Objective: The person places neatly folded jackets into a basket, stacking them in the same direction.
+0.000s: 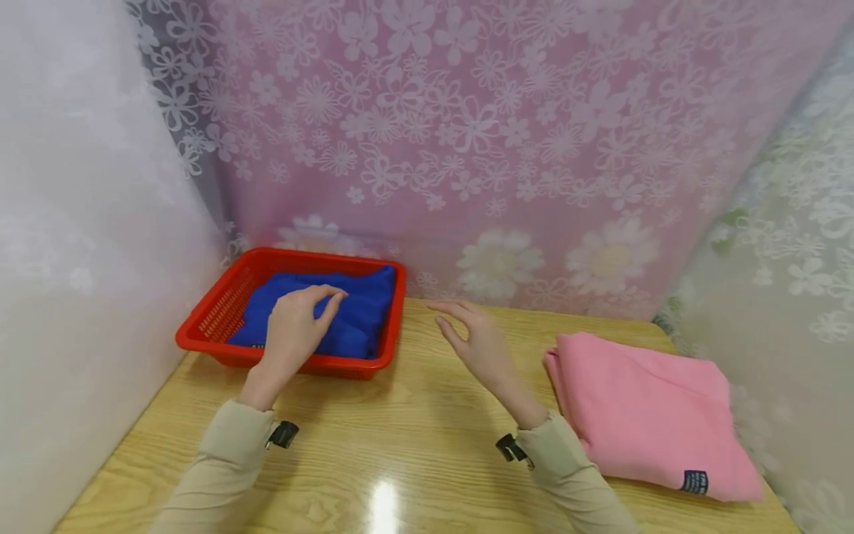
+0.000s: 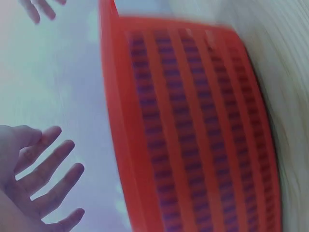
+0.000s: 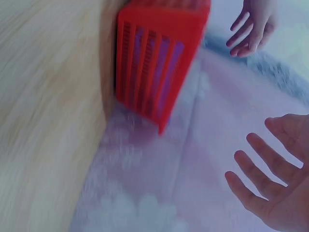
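My left hand [image 1: 293, 322] hovers over the red plastic basket [image 1: 190, 334], its fingers loosely bent with nothing between them. Inside the basket lies a folded blue cloth garment [image 1: 360, 308], with a bit of white lettering at its near left. Right of the basket, my right hand [image 1: 477, 345] is raised above the table, fingers relaxed and spread in the right wrist view, holding nothing. A folded pink cloth garment [image 1: 647, 408] with a dark label [image 1: 695, 482] rests on the table to the right of that hand.
The wooden table [image 1: 387, 437] has a light glare near its front. A pink flowered curtain [image 1: 467, 148] hangs behind it, with pale sheeting [image 1: 87, 222] on the left and a whitish flowered sheet [image 1: 787, 297] on the right. The basket stands at the back left.
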A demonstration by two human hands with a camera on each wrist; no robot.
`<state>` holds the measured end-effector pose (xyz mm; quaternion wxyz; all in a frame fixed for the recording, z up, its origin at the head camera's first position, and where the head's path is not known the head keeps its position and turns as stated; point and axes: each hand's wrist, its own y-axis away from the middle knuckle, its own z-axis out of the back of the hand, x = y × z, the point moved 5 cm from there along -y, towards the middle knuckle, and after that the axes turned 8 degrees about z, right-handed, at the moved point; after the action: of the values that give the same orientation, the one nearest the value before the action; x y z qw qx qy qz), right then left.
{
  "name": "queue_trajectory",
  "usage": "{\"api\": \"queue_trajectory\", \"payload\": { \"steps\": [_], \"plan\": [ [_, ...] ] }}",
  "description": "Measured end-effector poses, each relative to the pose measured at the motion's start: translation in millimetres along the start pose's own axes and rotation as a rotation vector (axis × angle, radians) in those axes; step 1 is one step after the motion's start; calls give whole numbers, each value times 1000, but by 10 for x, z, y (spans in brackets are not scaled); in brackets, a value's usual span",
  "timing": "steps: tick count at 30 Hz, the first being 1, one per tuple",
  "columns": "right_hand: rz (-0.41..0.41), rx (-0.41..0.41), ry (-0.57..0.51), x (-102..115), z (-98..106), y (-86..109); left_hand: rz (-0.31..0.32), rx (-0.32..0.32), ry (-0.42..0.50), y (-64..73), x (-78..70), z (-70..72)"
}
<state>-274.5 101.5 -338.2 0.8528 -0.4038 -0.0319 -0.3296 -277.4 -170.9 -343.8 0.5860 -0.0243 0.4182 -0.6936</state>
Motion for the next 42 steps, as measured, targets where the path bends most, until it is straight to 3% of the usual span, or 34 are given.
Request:
{"api": "queue_trajectory", "payload": {
  "steps": [4,12,22,29,33,37,42],
  "plan": [
    [-44,-25,64,-139,383,194,-38,17,38,-8,-353,-187],
    [-120,-66,289,-463,1103,725,-81,90,95,10,-941,-615],
    [-240,-26,378,-820,1669,1451,-98,200,119,6,-1570,-1083],
    [-374,11,421,-1186,2071,1954,-43,301,99,95,-1882,-1443],
    [-482,53,465,-1393,2242,2244,2,378,163,223,-2011,-1675],
    [-536,132,517,-1534,2368,2459,39,483,236,358,-2134,-1918],
    [-596,259,497,-1635,2471,2669,102,606,262,514,-2293,-2212]
  ]
}}
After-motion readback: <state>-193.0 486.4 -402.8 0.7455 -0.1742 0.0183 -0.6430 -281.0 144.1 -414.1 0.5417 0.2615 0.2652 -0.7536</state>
